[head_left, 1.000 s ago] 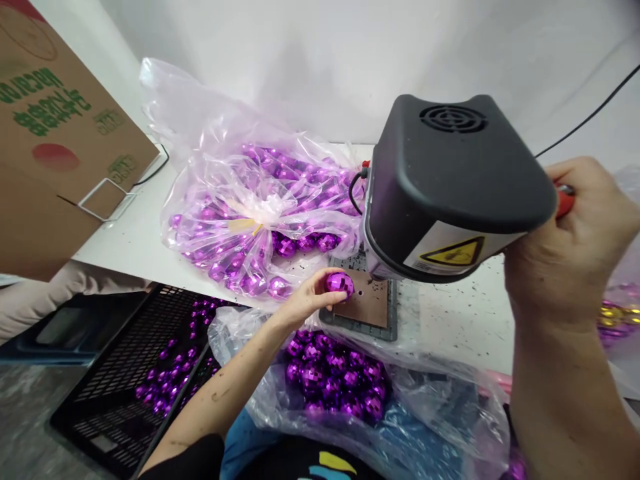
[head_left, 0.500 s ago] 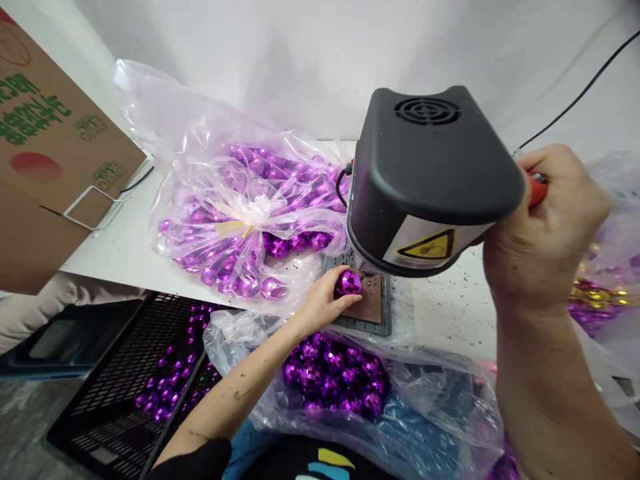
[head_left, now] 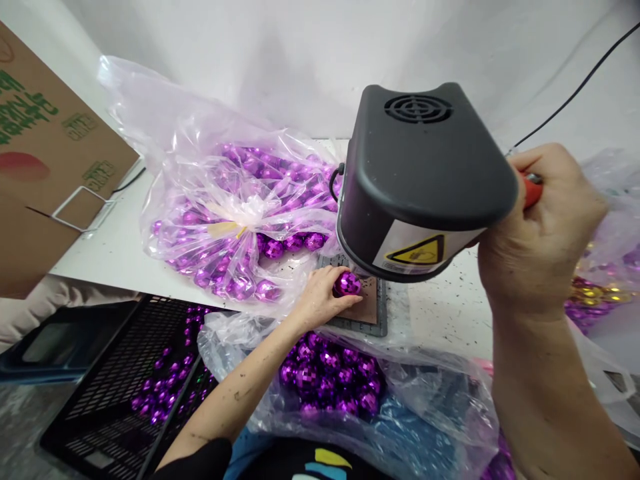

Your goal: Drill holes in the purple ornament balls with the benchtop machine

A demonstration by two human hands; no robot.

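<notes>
My left hand is closed around one shiny purple faceted ball, fingers and thumb on its sides. It holds the ball over a brown pad set on a dark grey base plate. Right above the ball stands the black housing of a bench machine, with a round vent on top and a yellow warning label on its side. My right hand is wrapped round the machine's red handle. The machine's working end is hidden beneath the housing.
A tied clear bag of purple balls lies left on the white table. An open plastic bag of loose balls rests by my lap. A black crate stands lower left, a cardboard box upper left. Gold beads lie right.
The ball in my left hand has turned: dark spots faced up before, and plain facets show now. The whole view has shifted slightly. My right hand still holds the handle.
</notes>
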